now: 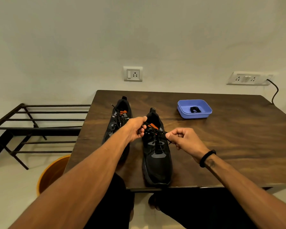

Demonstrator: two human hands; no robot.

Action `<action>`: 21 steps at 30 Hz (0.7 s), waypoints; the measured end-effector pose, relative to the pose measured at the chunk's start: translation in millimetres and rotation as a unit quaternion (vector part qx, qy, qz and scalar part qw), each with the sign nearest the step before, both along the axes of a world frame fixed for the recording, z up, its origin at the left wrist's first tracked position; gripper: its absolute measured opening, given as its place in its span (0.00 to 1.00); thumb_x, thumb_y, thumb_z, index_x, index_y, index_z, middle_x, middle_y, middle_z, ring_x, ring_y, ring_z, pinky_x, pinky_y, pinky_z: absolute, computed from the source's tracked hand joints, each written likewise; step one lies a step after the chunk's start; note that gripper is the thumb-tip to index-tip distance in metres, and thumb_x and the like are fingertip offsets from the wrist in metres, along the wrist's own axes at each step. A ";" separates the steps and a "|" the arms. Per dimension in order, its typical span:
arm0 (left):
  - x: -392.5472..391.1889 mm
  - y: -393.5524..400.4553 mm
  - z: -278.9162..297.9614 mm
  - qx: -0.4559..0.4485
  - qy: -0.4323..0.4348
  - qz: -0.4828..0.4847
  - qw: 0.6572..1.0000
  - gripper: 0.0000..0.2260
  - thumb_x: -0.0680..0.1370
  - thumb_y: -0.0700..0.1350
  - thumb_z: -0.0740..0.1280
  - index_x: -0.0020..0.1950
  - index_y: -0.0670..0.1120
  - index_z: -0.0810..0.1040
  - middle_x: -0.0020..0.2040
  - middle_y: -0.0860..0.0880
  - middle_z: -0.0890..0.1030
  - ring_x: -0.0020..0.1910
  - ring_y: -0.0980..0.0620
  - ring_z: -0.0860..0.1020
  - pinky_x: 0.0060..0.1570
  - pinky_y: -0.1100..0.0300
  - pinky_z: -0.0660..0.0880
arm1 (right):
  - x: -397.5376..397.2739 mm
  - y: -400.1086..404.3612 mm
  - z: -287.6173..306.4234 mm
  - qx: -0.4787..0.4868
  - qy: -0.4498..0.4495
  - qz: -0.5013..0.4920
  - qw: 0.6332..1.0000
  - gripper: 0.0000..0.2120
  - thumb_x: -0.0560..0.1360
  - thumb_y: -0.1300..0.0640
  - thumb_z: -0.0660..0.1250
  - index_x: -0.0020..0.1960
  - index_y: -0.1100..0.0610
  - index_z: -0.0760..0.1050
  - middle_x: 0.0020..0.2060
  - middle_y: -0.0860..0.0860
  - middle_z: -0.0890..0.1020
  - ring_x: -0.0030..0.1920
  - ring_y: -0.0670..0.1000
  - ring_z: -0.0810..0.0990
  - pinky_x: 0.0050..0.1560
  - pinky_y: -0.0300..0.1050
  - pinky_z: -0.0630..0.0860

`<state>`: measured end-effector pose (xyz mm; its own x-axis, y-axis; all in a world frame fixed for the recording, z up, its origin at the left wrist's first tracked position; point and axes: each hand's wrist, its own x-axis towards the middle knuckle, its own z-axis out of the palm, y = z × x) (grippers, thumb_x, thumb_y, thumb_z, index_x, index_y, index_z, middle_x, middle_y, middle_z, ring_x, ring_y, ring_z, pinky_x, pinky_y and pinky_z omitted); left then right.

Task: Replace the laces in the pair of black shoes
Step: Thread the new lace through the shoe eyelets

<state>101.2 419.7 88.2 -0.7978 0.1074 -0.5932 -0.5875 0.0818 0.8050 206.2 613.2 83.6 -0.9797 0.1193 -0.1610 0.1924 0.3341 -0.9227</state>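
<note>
**Desk:** What is at the centre of the frame?

**Photographer:** Two black shoes on a dark wooden table (221,146). The nearer shoe (157,162) stands at centre, its toe at the table's lower edge. The second shoe (119,116) stands just left of it and higher in the frame, partly behind a forearm.

**Desk:** And the hands?

**Photographer:** The left hand (135,128) has its fingers curled, pinching the black lace (155,136) at the top of the nearer shoe, by the orange tongue. The right hand (183,139), to the right of the shoe, is also curled, with thumb and forefinger nipping the other run of that lace. A black band (206,157) circles the right wrist.

**Desk:** Anything else on the table?

**Photographer:** A blue tray (185,111) at the upper right, well apart from the shoes, with a coiled black lace (195,110) lying inside it.

**Desk:** The surroundings?

**Photographer:** A black metal rack (39,128) at the left, an orange bucket (51,172) below it at the table's corner, and two wall sockets (133,74) above the table, the right one with a black cable plugged in.
</note>
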 end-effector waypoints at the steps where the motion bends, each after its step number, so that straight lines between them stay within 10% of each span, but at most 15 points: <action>1: -0.8 -0.1 -0.1 0.005 -0.004 0.007 1.000 0.15 0.85 0.50 0.64 0.39 0.47 0.73 0.32 0.51 0.73 0.28 0.57 0.69 0.30 0.63 0.70 | -0.5 1.4 0.9 -0.020 -0.003 0.001 1.000 0.06 0.77 0.55 0.75 0.44 0.57 0.84 0.33 0.50 0.81 0.33 0.45 0.75 0.37 0.42 0.74; 15: -4.9 -9.6 -0.2 0.095 -0.094 0.086 0.987 0.18 0.86 0.45 0.58 0.37 0.42 0.71 0.35 0.46 0.75 0.33 0.52 0.71 0.37 0.57 0.74 | -1.9 0.4 3.7 -0.181 -0.059 -0.029 0.981 0.06 0.77 0.61 0.67 0.42 0.58 0.77 0.30 0.50 0.72 0.33 0.48 0.69 0.38 0.46 0.69; 21: -3.4 -9.8 -3.7 0.033 -0.035 -0.004 0.999 0.11 0.82 0.49 0.69 0.44 0.45 0.75 0.34 0.50 0.73 0.34 0.53 0.73 0.41 0.58 0.77 | -5.1 4.5 3.5 -0.356 -0.046 -0.053 0.932 0.10 0.81 0.56 0.66 0.42 0.57 0.77 0.36 0.54 0.79 0.50 0.53 0.83 0.59 0.53 0.78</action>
